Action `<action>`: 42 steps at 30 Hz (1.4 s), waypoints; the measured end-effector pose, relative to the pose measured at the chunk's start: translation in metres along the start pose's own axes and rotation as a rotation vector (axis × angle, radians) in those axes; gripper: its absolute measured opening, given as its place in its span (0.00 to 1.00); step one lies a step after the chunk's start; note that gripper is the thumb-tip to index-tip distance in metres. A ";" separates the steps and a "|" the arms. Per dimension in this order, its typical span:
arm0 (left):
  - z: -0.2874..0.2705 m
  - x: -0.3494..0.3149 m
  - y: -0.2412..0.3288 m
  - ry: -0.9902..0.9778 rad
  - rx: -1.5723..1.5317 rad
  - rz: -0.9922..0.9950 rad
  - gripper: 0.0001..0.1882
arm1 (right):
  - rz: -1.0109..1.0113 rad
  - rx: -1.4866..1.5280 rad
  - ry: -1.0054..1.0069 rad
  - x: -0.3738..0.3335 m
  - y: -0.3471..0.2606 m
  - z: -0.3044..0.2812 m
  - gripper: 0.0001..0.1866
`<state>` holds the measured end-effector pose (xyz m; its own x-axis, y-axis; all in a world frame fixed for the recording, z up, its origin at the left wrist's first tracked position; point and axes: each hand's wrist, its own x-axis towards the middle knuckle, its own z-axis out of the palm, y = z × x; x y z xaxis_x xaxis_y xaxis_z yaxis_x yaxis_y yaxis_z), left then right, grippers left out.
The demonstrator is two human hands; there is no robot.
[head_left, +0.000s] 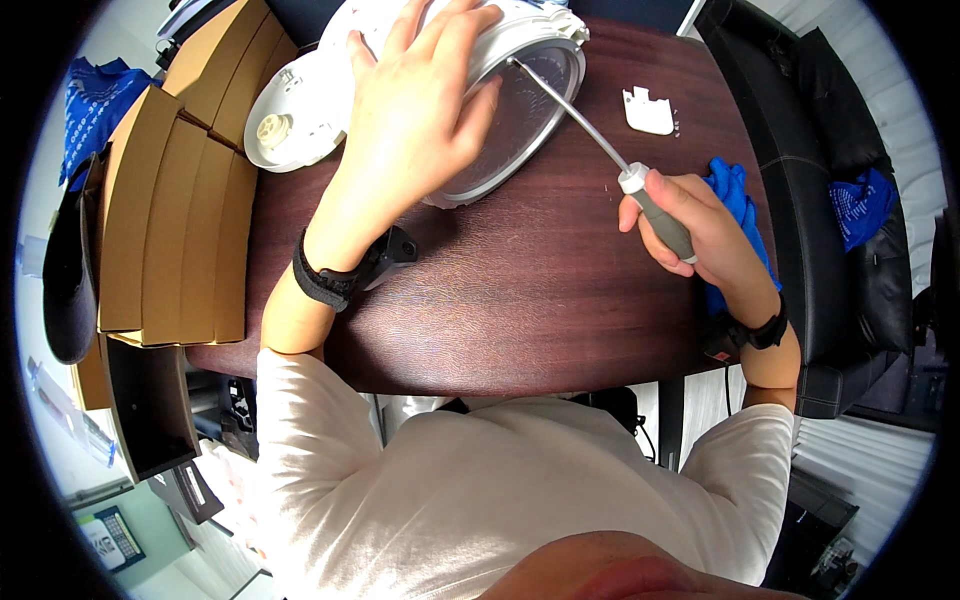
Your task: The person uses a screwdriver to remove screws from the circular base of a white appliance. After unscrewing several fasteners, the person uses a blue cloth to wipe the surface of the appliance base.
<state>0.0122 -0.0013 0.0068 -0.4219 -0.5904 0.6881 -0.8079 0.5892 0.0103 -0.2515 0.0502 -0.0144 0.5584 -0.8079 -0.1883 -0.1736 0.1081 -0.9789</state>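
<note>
Your right grip (pixel 700 220) is wrapped around the grey and white handle of a screwdriver (pixel 632 179), its metal shaft slanting up and left over the bench (pixel 470 320). The tip meets the edge of a white plastic housing (pixel 512 30) at the far side of the bench; whether it sits in a screw is too small to tell. Your left grip (pixel 420 105) lies palm down on that housing, its fingers spread and holding no tool. Below it you have a dark oval panel (pixel 505 150) with a pale rim, and to its left a white round part (pixel 305 105). A small white plastic piece (pixel 650 115) lies beside some tiny bits (pixel 676 126), and a blue cloth bundle (pixel 733 190) rests just behind your right grip
</note>
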 end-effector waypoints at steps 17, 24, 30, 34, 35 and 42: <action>-0.001 0.000 0.000 0.002 0.015 0.014 0.25 | -0.679 -1.309 0.731 0.003 -0.022 -0.017 0.15; 0.000 0.000 0.000 0.001 -0.011 0.012 0.25 | -0.653 -1.360 0.774 -0.002 -0.024 -0.012 0.16; -0.001 -0.001 -0.001 -0.003 0.026 0.006 0.25 | -0.731 -1.184 0.766 0.005 -0.021 -0.022 0.13; 0.000 0.001 -0.001 0.003 0.001 0.018 0.25 | -0.286 -0.309 0.428 0.015 -0.012 -0.021 0.12; 0.000 0.001 0.000 0.003 0.010 0.016 0.25 | -0.313 -0.289 0.421 0.023 -0.011 -0.015 0.12; 0.000 -0.001 -0.001 0.007 0.007 0.000 0.25 | -0.679 -0.475 0.548 0.090 -0.024 0.024 0.14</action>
<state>0.0129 -0.0015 0.0062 -0.4192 -0.5863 0.6932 -0.8106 0.5856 0.0052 -0.1772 -0.0110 -0.0100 0.2289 -0.7812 0.5808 -0.3295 -0.6236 -0.7089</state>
